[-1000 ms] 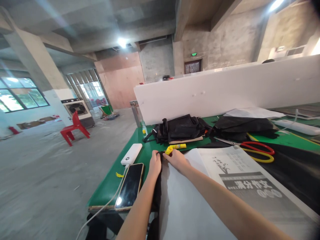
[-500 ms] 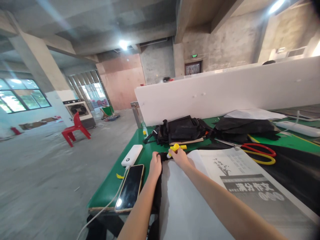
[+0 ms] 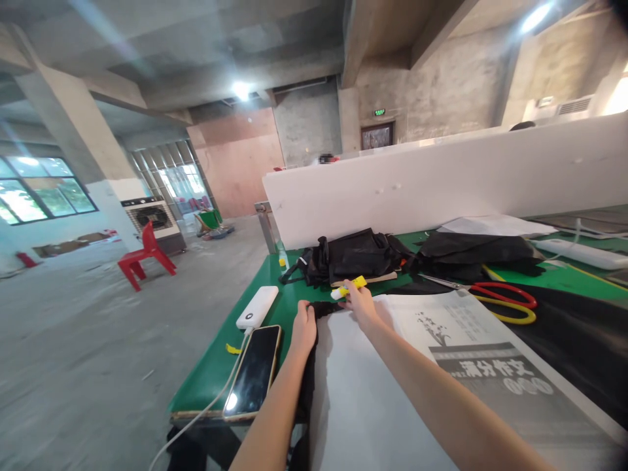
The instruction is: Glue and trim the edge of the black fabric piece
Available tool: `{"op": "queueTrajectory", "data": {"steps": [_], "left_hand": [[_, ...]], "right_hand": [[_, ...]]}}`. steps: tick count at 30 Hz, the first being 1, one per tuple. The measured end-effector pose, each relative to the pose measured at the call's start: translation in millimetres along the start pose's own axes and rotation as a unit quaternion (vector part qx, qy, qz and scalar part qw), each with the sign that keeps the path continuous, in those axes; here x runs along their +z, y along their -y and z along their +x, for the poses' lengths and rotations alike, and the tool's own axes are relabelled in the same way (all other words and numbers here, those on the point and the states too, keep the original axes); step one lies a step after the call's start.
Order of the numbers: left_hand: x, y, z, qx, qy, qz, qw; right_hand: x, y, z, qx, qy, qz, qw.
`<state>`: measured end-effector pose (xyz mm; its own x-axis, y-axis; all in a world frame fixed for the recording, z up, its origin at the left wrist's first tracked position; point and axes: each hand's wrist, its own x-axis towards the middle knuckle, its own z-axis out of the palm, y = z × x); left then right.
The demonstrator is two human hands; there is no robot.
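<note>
Right hand [image 3: 362,306] has its grip closed around a yellow-and-white stick [image 3: 340,293], near the far edge of the white sheet [image 3: 363,392] on the green worktop [image 3: 209,373]. Left hand [image 3: 304,330] is at the black fabric's [image 3: 326,308] corner, can't tell if that grip's actually pinching it.

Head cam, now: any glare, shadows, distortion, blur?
Head view: ceiling light blooms; phone reflects a bright spot; soft shadow along the left edge of the sheet; pillar leans, likely wide-angle distortion; print on the yellow tube unreadable.
</note>
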<state>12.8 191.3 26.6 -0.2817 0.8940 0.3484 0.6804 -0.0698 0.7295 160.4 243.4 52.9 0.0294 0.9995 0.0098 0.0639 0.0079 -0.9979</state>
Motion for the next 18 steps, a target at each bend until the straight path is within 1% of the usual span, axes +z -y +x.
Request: {"op": "queueTrajectory", "data": {"steps": [2,4,7,10,12,15,18], "left_hand": [[-0.8,-6,-5,0.015,0.019,0.016,1.000],[-0.4,-13,-11,0.043,0.050,0.032,0.997],[3.6,-24,-23,0.098,0.101,0.062,0.988],[11.6,-32,-34,0.126,0.137,0.108,0.977],[18.3,-37,-39,0.126,0.161,0.178,0.963],[28.1,-44,-42,0.100,0.189,0.286,0.934],[35.8,-50,-40,0.073,0.189,0.314,0.927]], "right_hand": [[-7,2,4,0.007,-0.021,0.030,0.999],[-10,2,6,0.012,-0.033,0.051,0.998],[-7,0,5,0.017,-0.035,0.082,0.996],[0,-2,3,0.017,-0.031,0.107,0.994],[2,-3,2,0.016,-0.029,0.121,0.992],[0,-4,3,0.015,-0.029,0.140,0.990],[-1,-5,5,0.012,-0.029,0.156,0.987]]}}
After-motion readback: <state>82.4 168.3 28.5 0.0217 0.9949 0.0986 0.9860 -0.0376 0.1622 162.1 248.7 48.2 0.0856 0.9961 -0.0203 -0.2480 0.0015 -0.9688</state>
